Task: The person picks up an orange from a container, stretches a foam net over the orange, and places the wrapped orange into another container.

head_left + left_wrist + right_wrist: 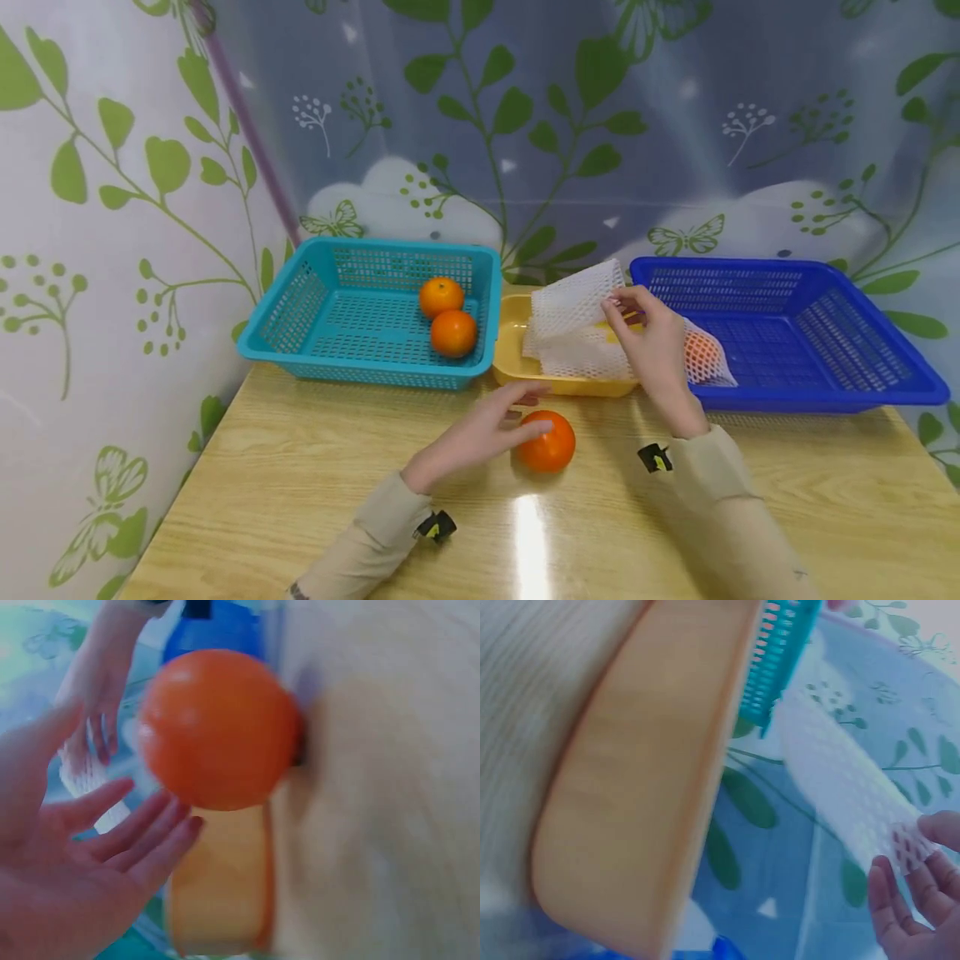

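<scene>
An orange (553, 450) sits on the table in front of the yellow tray (512, 342). Beside it my left hand (472, 437) is spread, thumb over the fruit's near side and fingers behind it in the head view. In the left wrist view the fingertips are right at the orange (217, 727), not curled round it. Above the yellow tray, my right hand (654, 346) pinches one end of a white foam net sleeve (576, 293). That sleeve (840, 780) hangs flat from thumb and fingertips in the right wrist view. More white netting (588, 358) lies in the tray.
At the left stands a teal basket (360, 371) holding two oranges (453, 334). A dark blue basket (832, 396) stands at the right, with a netted orange (702, 354) in its left end. Behind them hangs a leaf-patterned curtain (540, 167).
</scene>
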Demonstrator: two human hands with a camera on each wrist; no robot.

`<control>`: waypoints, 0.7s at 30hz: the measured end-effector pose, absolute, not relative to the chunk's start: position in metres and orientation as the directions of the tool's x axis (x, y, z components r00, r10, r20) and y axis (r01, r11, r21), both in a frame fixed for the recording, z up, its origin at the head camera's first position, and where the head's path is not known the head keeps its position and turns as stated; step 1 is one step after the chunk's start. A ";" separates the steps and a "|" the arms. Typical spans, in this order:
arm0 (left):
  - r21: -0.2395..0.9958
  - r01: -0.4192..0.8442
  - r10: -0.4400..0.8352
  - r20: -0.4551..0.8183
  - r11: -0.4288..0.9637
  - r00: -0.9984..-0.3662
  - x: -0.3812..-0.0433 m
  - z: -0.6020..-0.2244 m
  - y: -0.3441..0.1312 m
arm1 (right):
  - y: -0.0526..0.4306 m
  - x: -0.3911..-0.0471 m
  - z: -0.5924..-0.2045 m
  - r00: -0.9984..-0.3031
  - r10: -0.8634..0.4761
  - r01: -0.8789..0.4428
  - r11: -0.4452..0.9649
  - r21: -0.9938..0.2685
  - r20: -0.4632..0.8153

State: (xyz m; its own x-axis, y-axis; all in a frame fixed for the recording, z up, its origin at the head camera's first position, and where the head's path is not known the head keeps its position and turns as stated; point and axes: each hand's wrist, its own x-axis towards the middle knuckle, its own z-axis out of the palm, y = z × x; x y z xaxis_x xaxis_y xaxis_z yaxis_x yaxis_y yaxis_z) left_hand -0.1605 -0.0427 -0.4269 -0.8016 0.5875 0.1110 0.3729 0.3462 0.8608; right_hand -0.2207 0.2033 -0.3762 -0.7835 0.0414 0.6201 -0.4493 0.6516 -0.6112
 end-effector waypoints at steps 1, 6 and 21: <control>0.876 0.378 0.562 0.159 0.300 -0.812 -0.163 -0.423 -0.043 | 0.204 -0.217 -0.372 -0.765 0.046 -0.474 0.635 -0.610 0.642; 0.913 0.370 0.357 0.292 0.170 -0.887 -0.175 -0.401 -0.043 | 0.210 -0.198 -0.360 -0.681 0.074 -0.587 0.539 -0.604 0.728; 0.990 0.066 0.187 0.088 -0.123 -0.978 -0.185 -0.398 -0.032 | 0.204 -0.165 -0.389 -0.557 -0.105 -0.774 0.425 -0.469 0.824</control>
